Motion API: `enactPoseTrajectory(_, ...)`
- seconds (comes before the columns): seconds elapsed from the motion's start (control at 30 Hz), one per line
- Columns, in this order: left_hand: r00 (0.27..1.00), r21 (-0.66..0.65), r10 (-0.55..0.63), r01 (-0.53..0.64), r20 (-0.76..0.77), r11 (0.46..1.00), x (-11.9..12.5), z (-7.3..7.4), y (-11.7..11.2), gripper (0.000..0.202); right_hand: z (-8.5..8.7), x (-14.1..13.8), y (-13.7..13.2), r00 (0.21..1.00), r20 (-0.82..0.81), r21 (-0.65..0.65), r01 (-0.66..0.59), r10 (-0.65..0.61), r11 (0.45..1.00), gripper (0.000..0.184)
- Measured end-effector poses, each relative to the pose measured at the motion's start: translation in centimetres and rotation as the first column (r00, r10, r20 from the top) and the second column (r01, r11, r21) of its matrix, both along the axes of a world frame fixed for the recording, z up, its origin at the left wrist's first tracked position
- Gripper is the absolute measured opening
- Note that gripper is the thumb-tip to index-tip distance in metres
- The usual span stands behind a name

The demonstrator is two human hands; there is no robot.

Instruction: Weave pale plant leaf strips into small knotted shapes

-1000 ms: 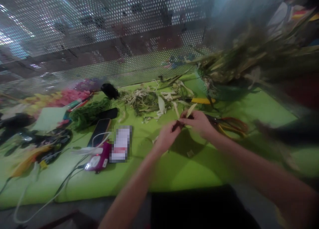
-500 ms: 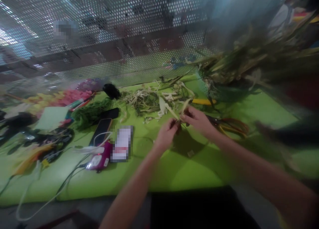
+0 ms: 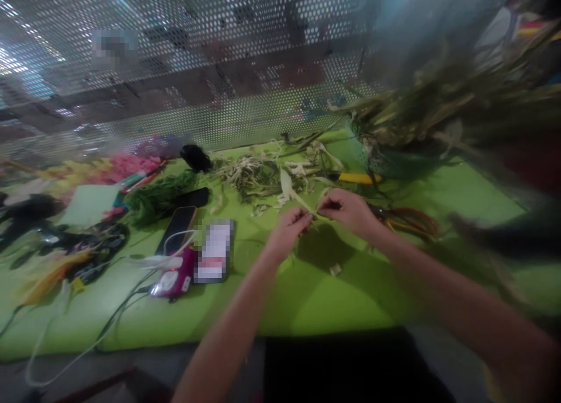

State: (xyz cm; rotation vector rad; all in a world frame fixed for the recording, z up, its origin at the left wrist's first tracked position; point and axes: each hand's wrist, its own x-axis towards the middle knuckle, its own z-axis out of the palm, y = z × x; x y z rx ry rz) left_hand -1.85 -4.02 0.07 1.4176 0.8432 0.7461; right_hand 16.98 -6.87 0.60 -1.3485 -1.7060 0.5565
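Note:
Both my hands meet above the middle of the green table (image 3: pixel 333 298). My left hand (image 3: pixel 287 230) is closed in a pinch on a pale dry leaf strip (image 3: pixel 291 194) that sticks up and to the left. My right hand (image 3: pixel 350 210) is closed too, pinching the other end of the same strip, fingertips almost touching the left hand's. Just behind the hands lies a pile of dry leaf trimmings (image 3: pixel 263 178).
Scissors with red and yellow handles (image 3: pixel 405 221) lie right of my right hand; a yellow-handled tool (image 3: pixel 357 178) lies behind it. A big bundle of dried plants (image 3: pixel 442 117) fills the right. Phones (image 3: pixel 177 228), a magenta power bank (image 3: pixel 173 280) with cables, green stems and pink flowers lie left.
Both hands have shifted slightly up and away from me while still pinching the leaf strip; the strip now points more to the left. The view has barely moved.

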Motion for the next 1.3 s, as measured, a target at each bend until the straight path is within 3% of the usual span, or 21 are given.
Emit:
enactPoseTrajectory(0.07,0.996,-0.076,0.050,-0.045,0.068,0.996,0.1,-0.3,0.1,0.020,0.3,-0.1,-0.3,0.999,0.005,0.026,0.039,-0.039,0.999,0.009)
enactPoseTrajectory(0.17,0.970,-0.176,0.170,-0.140,0.171,0.974,0.2,-0.6,0.3,0.023,1.0,-0.4,-1.2,0.991,-0.004,0.112,0.131,-0.131,0.985,0.026)
enactPoseTrajectory(0.23,0.954,-0.222,0.209,-0.161,0.213,0.962,0.3,-0.7,0.4,0.024,1.2,-0.8,-1.7,0.989,0.013,0.182,0.145,-0.150,0.973,0.025)
enactPoseTrajectory(0.4,0.950,-0.236,0.207,-0.151,0.233,0.960,0.8,-0.8,0.1,0.027,0.4,-1.8,-2.1,0.989,0.093,0.266,0.084,-0.113,0.960,0.014)
enactPoseTrajectory(0.57,0.952,-0.211,0.219,-0.174,0.214,0.962,1.2,-1.1,-0.2,0.023,0.1,-1.8,-2.0,0.980,0.162,0.311,0.056,-0.111,0.949,0.015)
enactPoseTrajectory(0.73,0.905,-0.357,0.293,-0.175,0.309,0.918,0.9,-1.0,-0.2,0.022,-0.7,-2.0,-2.0,0.886,0.456,0.306,-0.064,-0.088,0.950,0.020)
enactPoseTrajectory(0.9,0.878,-0.419,0.338,-0.181,0.338,0.890,0.9,-0.8,-0.1,0.023,-1.6,-2.3,-1.9,0.809,0.575,0.315,-0.079,-0.124,0.946,0.023)
enactPoseTrajectory(1.07,0.893,-0.331,0.277,-0.157,0.354,0.930,0.7,-1.1,0.2,0.018,-1.4,-2.4,-2.0,0.775,0.627,0.321,-0.161,-0.082,0.933,0.023)
enactPoseTrajectory(1.2,0.941,-0.099,0.253,-0.236,0.226,0.967,0.5,-1.4,0.3,0.013,-0.5,-2.3,-2.4,0.893,0.444,0.329,-0.091,-0.069,0.940,0.017)
enactPoseTrajectory(1.3,0.952,-0.092,0.192,-0.174,0.240,0.980,1.0,-1.5,0.0,0.014,0.0,-2.1,-2.4,0.964,0.257,0.307,-0.021,-0.062,0.952,0.017)
